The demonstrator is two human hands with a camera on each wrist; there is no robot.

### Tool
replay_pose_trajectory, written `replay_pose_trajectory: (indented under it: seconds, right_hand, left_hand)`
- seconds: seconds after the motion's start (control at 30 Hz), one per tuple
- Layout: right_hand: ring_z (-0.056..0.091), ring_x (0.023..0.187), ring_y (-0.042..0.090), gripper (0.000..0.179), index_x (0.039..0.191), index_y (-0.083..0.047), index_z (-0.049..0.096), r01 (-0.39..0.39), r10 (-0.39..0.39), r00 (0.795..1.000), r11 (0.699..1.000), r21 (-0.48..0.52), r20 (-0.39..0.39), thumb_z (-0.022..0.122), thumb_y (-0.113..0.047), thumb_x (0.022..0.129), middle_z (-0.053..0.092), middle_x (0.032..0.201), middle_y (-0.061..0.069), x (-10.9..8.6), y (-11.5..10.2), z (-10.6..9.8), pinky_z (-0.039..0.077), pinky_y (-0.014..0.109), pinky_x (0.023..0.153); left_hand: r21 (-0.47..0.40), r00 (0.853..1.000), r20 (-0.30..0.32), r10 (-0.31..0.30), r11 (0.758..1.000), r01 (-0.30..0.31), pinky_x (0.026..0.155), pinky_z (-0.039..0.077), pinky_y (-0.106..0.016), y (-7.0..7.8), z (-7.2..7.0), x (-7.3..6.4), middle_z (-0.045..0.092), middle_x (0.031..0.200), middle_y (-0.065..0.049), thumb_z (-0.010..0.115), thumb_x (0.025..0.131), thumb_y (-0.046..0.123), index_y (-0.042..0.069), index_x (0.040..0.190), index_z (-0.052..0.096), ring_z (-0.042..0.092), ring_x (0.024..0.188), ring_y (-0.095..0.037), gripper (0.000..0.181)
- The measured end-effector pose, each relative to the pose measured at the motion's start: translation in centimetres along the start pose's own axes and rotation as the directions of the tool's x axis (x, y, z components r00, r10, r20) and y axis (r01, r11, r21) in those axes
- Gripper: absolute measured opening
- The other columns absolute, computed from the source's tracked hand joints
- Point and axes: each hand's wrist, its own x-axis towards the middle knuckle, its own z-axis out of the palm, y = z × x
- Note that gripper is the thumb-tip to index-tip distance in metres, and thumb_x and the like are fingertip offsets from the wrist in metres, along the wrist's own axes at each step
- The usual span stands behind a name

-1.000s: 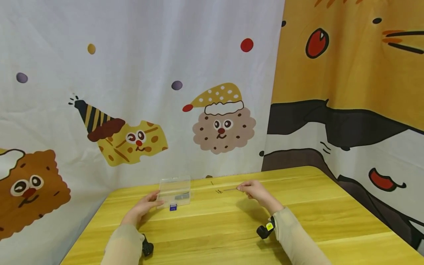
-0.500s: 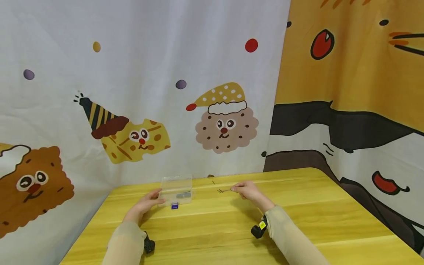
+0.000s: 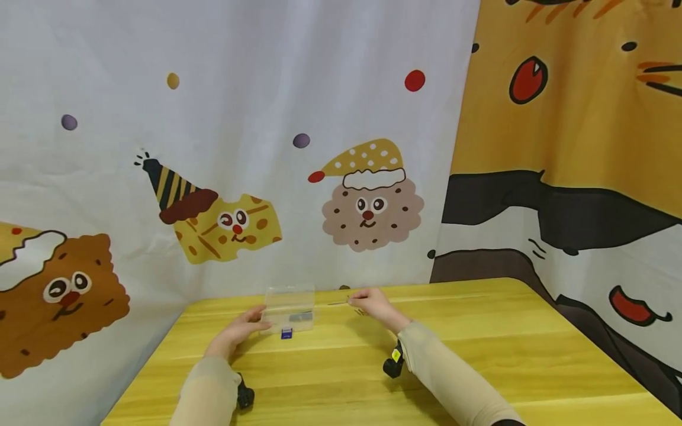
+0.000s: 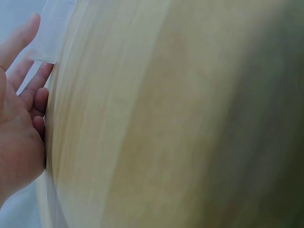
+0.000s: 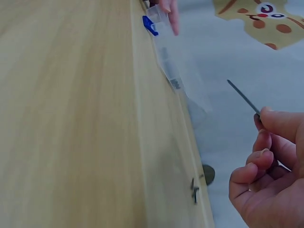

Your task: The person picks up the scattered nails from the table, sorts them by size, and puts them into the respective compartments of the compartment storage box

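Observation:
At the back left of the table, my left hand (image 3: 243,329) holds the left end of a clear plastic box (image 3: 275,300). In the left wrist view, thumb and fingers lie on either side of the box corner (image 4: 50,45). The box's lid stands up, a blue latch (image 3: 286,333) is on its front, and grey pieces (image 3: 301,317) lie inside. My right hand (image 3: 373,305) pinches a thin, pointed grey nail (image 5: 243,97) between thumb and forefinger, its tip towards the box. Beneath this hand are a few small dark nails (image 5: 194,191) on the table.
The yellow wood-grain table (image 3: 319,378) ends at the back against a white curtain (image 3: 240,89) printed with cartoon figures. An orange and black printed cloth (image 3: 554,177) hangs at the right. Each wrist carries a black camera (image 3: 393,367).
My right hand has moved left with the nail, from beside the small nails to over them and nearer the box. The left hand stays at the box. The head view has shifted slightly.

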Motion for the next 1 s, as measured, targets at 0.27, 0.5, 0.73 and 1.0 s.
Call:
replay_pose_trajectory:
  seconds: [0.27, 0.5, 0.73, 1.0]
  right_hand:
    - [0.031, 0.043, 0.007, 0.028, 0.113, 0.0, 0.07, 0.022, -0.02, 0.999, 0.998, -0.05, 0.04, 0.064, -0.021, 0.095, 0.065, 0.076, 0.006, 2.5, -0.7, 2.2, 0.034, 0.028, 0.044]
    - [0.063, 0.094, 0.02, 0.022, 0.106, 0.006, 0.071, 0.103, -0.097, 0.994, 0.989, -0.11, 0.056, 0.065, -0.012, 0.093, 0.069, 0.105, 0.012, 3.8, -1.7, 4.2, 0.051, 0.04, 0.086]
    - [0.064, 0.089, 0.022, 0.014, 0.098, 0.003, 0.074, 0.162, -0.149, 0.985, 0.972, -0.171, 0.089, 0.065, -0.007, 0.092, 0.071, 0.096, 0.01, 5.0, -2.1, 6.0, 0.053, 0.036, 0.08]
    - [0.061, 0.076, 0.012, 0.008, 0.088, -0.002, 0.076, 0.217, -0.195, 0.975, 0.94, -0.263, 0.105, 0.069, -0.006, 0.089, 0.07, 0.086, 0.004, 6.1, -1.7, 7.8, 0.052, 0.027, 0.069]
  left_hand:
    - [0.007, 1.0, -0.005, -0.004, 1.0, 0.005, 0.108, 0.02, -0.063, 0.2, 0.2, -0.3, 0.025, 0.15, -0.034, 0.069, 0.091, 0.022, 0.001, 0.151, 0.031, 0.023, 0.138, -0.049, 0.074]
    - [0.011, 1.0, -0.018, -0.002, 1.0, 0.002, 0.107, 0.022, -0.063, 0.4, 0.2, -0.4, 0.028, 0.149, -0.033, 0.07, 0.09, 0.022, 0.002, 0.15, 0.033, 0.026, 0.136, -0.049, 0.074]
    - [0.015, 1.0, -0.021, 0.004, 1.0, -0.003, 0.107, 0.022, -0.064, 0.6, 0.2, -0.5, 0.028, 0.149, -0.033, 0.072, 0.089, 0.026, 0.002, 0.15, 0.033, 0.026, 0.136, -0.049, 0.077]
    - [0.005, 0.999, -0.032, 0.001, 1.0, 0.0, 0.107, 0.023, -0.063, 0.4, 0.3, -0.4, 0.03, 0.149, -0.031, 0.072, 0.089, 0.023, 0.003, 0.15, 0.035, 0.027, 0.136, -0.048, 0.074]
